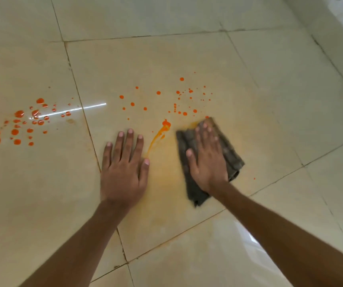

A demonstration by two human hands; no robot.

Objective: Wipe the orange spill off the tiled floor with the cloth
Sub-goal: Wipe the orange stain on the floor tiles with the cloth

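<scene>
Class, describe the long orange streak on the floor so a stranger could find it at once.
Start at the tile under both hands. Between the bare left hand and the cloth runs the streak. Unlike the round droplets nearby, it is one long, thin, slanting smear.

From my remote feed the scene is evenly and fairly brightly lit, with soft, warm light. The glossy tiled floor (187, 65) throws back glare: a thin white streak (69, 110) lies across the left droplets, and a broader pale reflection (247, 237) sits near the right forearm. Shadows are faint, only a slight darkening under each palm. The right hand (206, 160) and the cloth (228, 154) under it look smeared by motion blur; the left hand (125, 162) is sharper. Grout lines bow toward the edges, showing wide-angle distortion, and the far right corner is soft.
</scene>
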